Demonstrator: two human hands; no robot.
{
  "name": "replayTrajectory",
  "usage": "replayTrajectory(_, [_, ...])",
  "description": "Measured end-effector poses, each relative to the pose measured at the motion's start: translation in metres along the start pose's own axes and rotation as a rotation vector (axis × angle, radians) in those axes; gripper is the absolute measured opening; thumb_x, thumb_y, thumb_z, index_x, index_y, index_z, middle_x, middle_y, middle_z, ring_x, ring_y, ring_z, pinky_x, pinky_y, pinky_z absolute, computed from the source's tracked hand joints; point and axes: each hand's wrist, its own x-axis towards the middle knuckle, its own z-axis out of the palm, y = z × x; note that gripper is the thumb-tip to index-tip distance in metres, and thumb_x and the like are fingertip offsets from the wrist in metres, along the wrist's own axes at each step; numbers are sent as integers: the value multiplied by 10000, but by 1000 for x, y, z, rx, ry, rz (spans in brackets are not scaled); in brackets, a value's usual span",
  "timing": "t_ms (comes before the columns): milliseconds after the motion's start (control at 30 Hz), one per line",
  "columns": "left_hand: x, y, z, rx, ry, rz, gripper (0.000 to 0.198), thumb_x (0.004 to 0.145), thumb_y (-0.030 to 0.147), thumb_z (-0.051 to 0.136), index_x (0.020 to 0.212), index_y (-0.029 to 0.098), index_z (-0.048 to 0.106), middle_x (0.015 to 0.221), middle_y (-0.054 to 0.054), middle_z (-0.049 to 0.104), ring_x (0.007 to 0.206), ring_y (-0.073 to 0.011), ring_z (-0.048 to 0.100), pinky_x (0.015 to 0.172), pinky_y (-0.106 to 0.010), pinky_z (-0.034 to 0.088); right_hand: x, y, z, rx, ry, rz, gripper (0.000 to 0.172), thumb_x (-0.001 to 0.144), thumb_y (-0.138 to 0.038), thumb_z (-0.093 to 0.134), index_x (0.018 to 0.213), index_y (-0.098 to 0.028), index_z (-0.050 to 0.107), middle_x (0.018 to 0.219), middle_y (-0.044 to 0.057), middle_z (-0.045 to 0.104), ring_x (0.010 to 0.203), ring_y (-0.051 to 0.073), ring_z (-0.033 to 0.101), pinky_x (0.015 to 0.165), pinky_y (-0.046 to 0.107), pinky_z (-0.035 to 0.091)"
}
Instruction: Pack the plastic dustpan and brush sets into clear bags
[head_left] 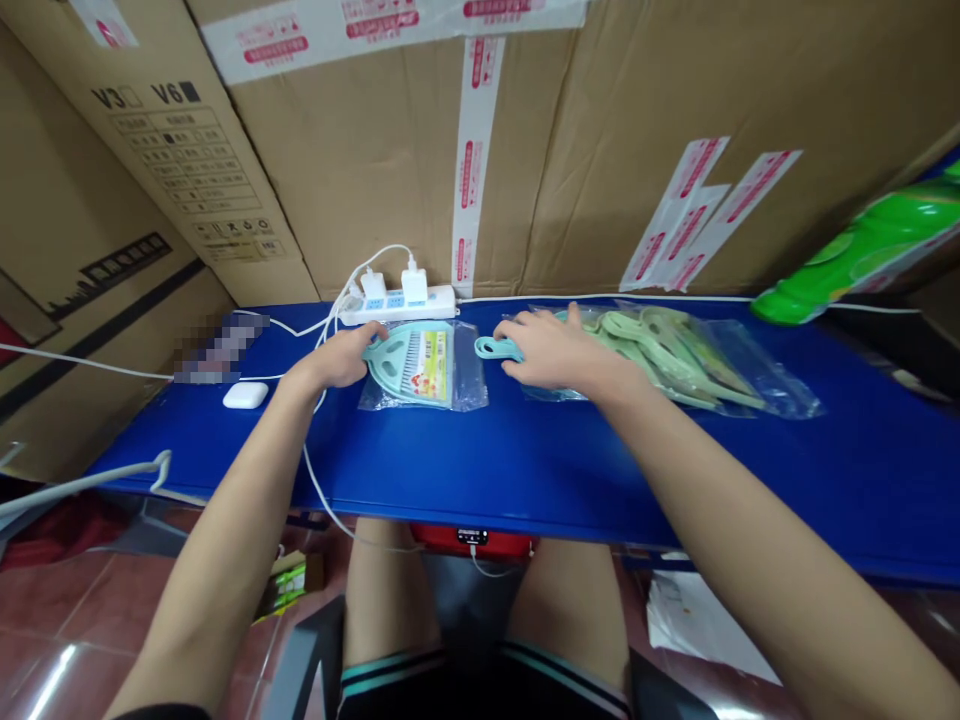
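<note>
My left hand [337, 358] rests on the upper left edge of a small teal dustpan [405, 368] with a colourful label, and its fingers seem to grip that edge. The dustpan lies on a clear plastic bag [469, 372]. My right hand [551, 350] presses on a teal plastic handle [495, 348], whose rounded end sticks out to the left. Beside that hand lies a heap of pale green plastic brush-like pieces [660, 350] in clear wrapping. Their exact shapes are hard to tell.
The blue tabletop [675, 470] holds a white power strip [397, 306] with white chargers, loose white cables, a white earbud case [245, 395] and a blurred object [221, 347]. Cardboard boxes [360, 150] form the back wall. A green package [862, 245] stands at the right.
</note>
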Motion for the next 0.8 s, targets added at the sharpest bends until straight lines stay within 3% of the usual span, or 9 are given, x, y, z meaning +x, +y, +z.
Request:
replayTrajectory(100, [-1, 1, -5, -16, -6, -15, 717, 698, -1, 551, 1375, 222, 634, 1322, -102, 744, 1110, -221, 744, 1002, -315, 582, 11, -7, -8, 217, 174, -50, 417, 951, -310, 542, 1309, -218, 734, 1322, 153, 722, 1276, 342, 656, 1186, 632, 474])
replayTrajectory(167, [-2, 5, -8, -70, 18, -9, 721, 705, 4, 549, 1395, 206, 602, 1348, -108, 724, 1127, -204, 732, 1008, -306, 578, 17, -15, -12, 396, 304, -31, 387, 974, -290, 484, 1224, -174, 756, 1214, 152, 757, 1113, 267, 701, 1050, 456, 547])
replayTrajectory(267, [-4, 5, -10, -177, 122, 27, 674, 723, 30, 573, 1377, 191, 586, 1320, -99, 723, 1143, -184, 710, 1041, -298, 570, 16, -30, -8, 538, 379, 70, 327, 984, -281, 483, 1054, -143, 771, 986, 116, 766, 891, 197, 678, 901, 349, 507])
replayTrajectory(400, [0, -7, -2, -268, 316, 89, 652, 735, 70, 618, 1373, 203, 588, 1291, -86, 725, 1149, -186, 692, 1021, -300, 557, 9, -42, 12, 667, 363, 16, 246, 960, -282, 552, 870, -141, 732, 784, 50, 699, 728, 134, 582, 831, 301, 464])
replayTrajectory(533, [6, -14, 12, -386, 481, 212, 624, 686, 57, 720, 1283, 212, 618, 1188, -43, 755, 1062, -174, 677, 957, -297, 542, 9, -45, 25, 1043, 352, 42, 182, 978, -274, 575, 884, -151, 671, 789, 40, 670, 645, 99, 542, 682, 257, 445])
replayTrajectory(667, [3, -3, 22, -444, 551, 226, 566, 687, 119, 802, 1217, 227, 636, 1140, -38, 753, 1065, -197, 671, 926, -330, 526, 9, -42, 21, 1324, 203, 117, 117, 976, -255, 605, 897, -169, 607, 830, 56, 652, 621, 93, 558, 519, 217, 356])
replayTrajectory(800, [0, 8, 30, -498, 610, 233, 660, 669, 184, 861, 1292, 269, 661, 1107, -7, 753, 1013, -186, 635, 990, -336, 506, 4, -34, 16, 1451, 125, 133, 101, 910, -188, 649, 856, -180, 564, 830, 58, 635, 678, 102, 575, 484, 195, 321])
